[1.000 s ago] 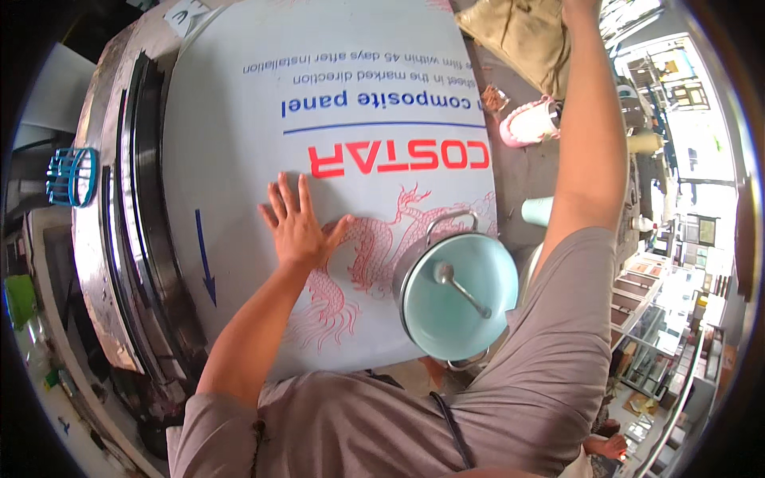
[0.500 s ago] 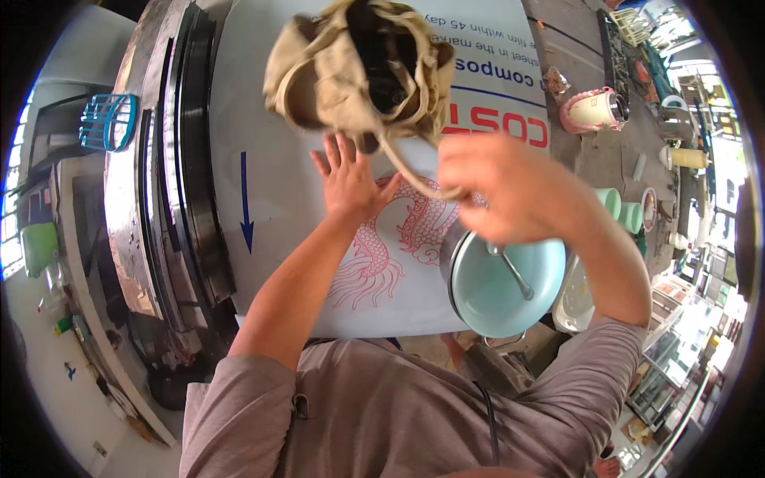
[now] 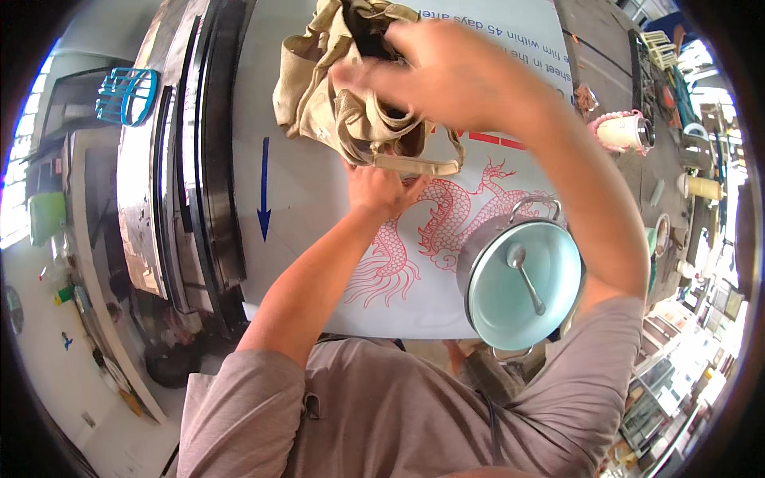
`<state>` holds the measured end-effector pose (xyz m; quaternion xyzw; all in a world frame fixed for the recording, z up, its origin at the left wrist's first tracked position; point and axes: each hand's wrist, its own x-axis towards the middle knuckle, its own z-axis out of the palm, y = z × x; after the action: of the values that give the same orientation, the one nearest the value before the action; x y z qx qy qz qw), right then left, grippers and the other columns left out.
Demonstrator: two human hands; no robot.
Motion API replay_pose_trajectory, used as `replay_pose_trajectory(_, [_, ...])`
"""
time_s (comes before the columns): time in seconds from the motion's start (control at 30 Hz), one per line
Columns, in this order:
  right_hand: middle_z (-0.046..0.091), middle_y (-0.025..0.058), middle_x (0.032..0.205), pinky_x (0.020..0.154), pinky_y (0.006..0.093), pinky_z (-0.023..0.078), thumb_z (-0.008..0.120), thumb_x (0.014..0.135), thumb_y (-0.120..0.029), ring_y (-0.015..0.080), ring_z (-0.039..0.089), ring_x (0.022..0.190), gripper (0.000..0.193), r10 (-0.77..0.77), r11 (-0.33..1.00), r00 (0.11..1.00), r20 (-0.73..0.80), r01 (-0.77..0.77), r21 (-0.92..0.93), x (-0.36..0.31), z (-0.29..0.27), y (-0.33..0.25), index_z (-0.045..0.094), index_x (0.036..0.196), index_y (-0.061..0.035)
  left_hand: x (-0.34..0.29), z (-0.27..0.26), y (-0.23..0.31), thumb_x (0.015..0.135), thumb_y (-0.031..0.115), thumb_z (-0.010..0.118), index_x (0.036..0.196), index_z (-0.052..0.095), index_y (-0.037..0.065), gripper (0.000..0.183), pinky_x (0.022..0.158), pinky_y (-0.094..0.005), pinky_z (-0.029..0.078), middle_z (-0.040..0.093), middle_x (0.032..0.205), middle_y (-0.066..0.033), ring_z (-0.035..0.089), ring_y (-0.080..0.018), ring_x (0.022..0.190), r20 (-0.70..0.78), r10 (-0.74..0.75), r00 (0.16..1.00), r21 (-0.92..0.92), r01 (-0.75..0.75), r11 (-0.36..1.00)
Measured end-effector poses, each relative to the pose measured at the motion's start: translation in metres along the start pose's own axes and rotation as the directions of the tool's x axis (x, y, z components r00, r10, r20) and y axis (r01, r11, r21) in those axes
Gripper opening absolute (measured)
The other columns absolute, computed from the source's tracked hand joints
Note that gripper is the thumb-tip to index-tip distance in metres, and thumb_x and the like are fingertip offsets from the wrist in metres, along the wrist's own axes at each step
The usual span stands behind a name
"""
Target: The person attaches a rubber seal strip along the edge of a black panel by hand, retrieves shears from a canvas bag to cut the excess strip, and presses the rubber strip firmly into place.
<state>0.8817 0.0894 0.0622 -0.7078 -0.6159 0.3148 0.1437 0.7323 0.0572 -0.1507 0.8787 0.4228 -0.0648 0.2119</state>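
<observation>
A crumpled tan cloth bag (image 3: 319,95) with a dark opening and a strap (image 3: 418,165) along its near side sits at the far middle of a white printed sheet (image 3: 311,263). My right hand (image 3: 454,76) reaches over the bag's mouth, blurred, its fingers apart and no longer on the strap. My left hand (image 3: 374,190) lies at the bag's near edge with the thumb spread; most of its fingers are hidden under the cloth. Nearer me on the right is a pot (image 3: 550,271) with a pale turquoise inside and loop handles, holding a metal spoon (image 3: 526,279).
Dark metal bars (image 3: 219,159) run along the sheet's left side, with a blue wire rack (image 3: 127,95) beyond. To the right, on a grey surface, stand a pink and cream tumbler (image 3: 621,131) and a yellowish roll (image 3: 705,187). My right forearm passes above the pot's far side.
My right hand has let go of the strap and moved up over the bag's opening. The bag has come down closer to the sheet, partly covering my left fingers.
</observation>
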Motion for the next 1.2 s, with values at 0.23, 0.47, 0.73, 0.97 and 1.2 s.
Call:
replay_pose_trajectory(0.23, [0.063, 0.0294, 0.102, 0.114, 0.0627, 0.023, 0.06, 0.084, -0.061, 0.0429, 0.055, 0.116, 0.095, -0.338, 0.797, 0.866, 0.369, 0.472, -0.378, -0.018, 0.092, -0.036, 0.046, 0.126, 0.0222, -0.007, -0.003, -0.016, 0.085, 0.064, 0.056, 0.143, 0.043, 0.011, 0.079, 0.114, -0.0554, 0.02, 0.049, 0.142, -0.0149, 0.042, -0.0335, 0.135, -0.044, 0.066, 0.997, -0.099, -0.07, 0.993])
replay_pose_trajectory(0.47, [0.056, 0.0184, 0.132, 0.114, 0.0619, 0.026, 0.071, 0.081, -0.042, 0.0373, 0.046, 0.13, 0.062, -0.392, 0.771, 0.896, 0.207, 0.443, -0.457, -0.019, 0.037, 0.001, 0.058, 0.126, -0.0002, 0.004, 0.007, -0.014, 0.086, 0.06, 0.058, 0.138, 0.049, 0.015, 0.069, 0.11, -0.0526, 0.03, 0.051, 0.139, -0.0158, 0.043, -0.0359, 0.132, -0.237, 0.196, 0.952, -0.214, -0.248, 0.945])
replay_pose_trajectory(0.73, [0.057, 0.0011, 0.137, 0.115, 0.0528, 0.031, 0.065, 0.078, -0.013, 0.0272, 0.044, 0.131, 0.026, -0.503, 0.458, 0.853, 0.139, 0.399, -0.795, 0.002, 0.033, 0.021, 0.069, 0.104, -0.0165, -0.001, -0.014, -0.015, 0.089, 0.058, 0.054, 0.136, 0.055, 0.019, 0.06, 0.105, -0.0532, 0.036, 0.059, 0.131, -0.0155, 0.051, -0.0345, 0.127, -0.123, 0.149, 0.981, -0.045, -0.155, 0.987])
replay_pose_trajectory(0.97, [0.068, 0.0021, 0.111, 0.12, 0.0544, 0.024, 0.061, 0.08, -0.015, 0.0252, 0.047, 0.133, 0.009, -0.627, 0.392, 0.76, 0.174, 0.5, -0.772, -0.007, 0.029, 0.034, 0.067, 0.079, -0.0078, -0.004, -0.21, -0.051, 0.058, 0.014, 0.07, 0.116, 0.066, 0.007, 0.059, 0.093, -0.0445, 0.05, 0.065, 0.115, -0.0201, 0.062, -0.0346, 0.109, -0.17, 0.753, 0.635, -0.21, -0.77, 0.602])
replay_pose_trajectory(1.2, [0.065, 0.007, 0.077, 0.098, 0.0447, 0.046, 0.063, 0.073, -0.01, 0.0216, 0.063, 0.089, 0.022, -0.326, 0.487, 0.918, 0.225, 0.367, -0.792, -0.055, 0.018, 0.014, 0.073, 0.09, 0.0002, -0.002, -0.237, -0.088, 0.072, 0.016, 0.072, 0.111, 0.068, 0.008, 0.04, 0.102, -0.0471, 0.039, 0.066, 0.106, -0.0071, 0.057, -0.0278, 0.113, 0.08, 0.788, 0.611, 0.307, -0.767, 0.564])
